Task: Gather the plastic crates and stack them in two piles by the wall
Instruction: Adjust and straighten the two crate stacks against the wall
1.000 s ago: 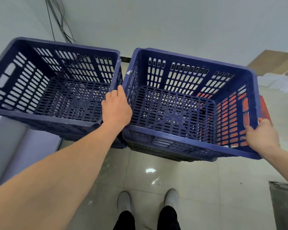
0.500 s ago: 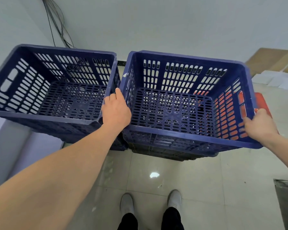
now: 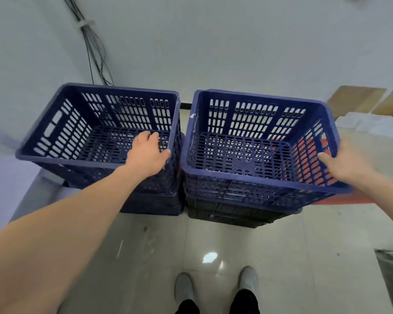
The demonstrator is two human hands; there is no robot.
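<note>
Two piles of dark blue slotted plastic crates stand side by side against the wall. The left pile's top crate (image 3: 55,158) is empty. The right pile's top crate (image 3: 247,176) sits nested on other crates, with a black one (image 3: 232,215) at the bottom. My left hand (image 3: 145,152) lies over the near right corner of the left crate, fingers relaxed. My right hand (image 3: 347,165) is blurred at the right rim of the right crate; its fingers look straight and point inward.
Cables (image 3: 93,53) run down the wall behind the left pile. Something red (image 3: 340,199) lies on the floor behind the right pile. Wooden boards (image 3: 359,98) and white pieces (image 3: 372,124) are at the far right. My shoes (image 3: 184,288) stand on glossy tiles.
The right crate has come down onto its pile. My left hand has left that crate's left rim and shifted onto the left crate's corner. My right hand has loosened at the right rim.
</note>
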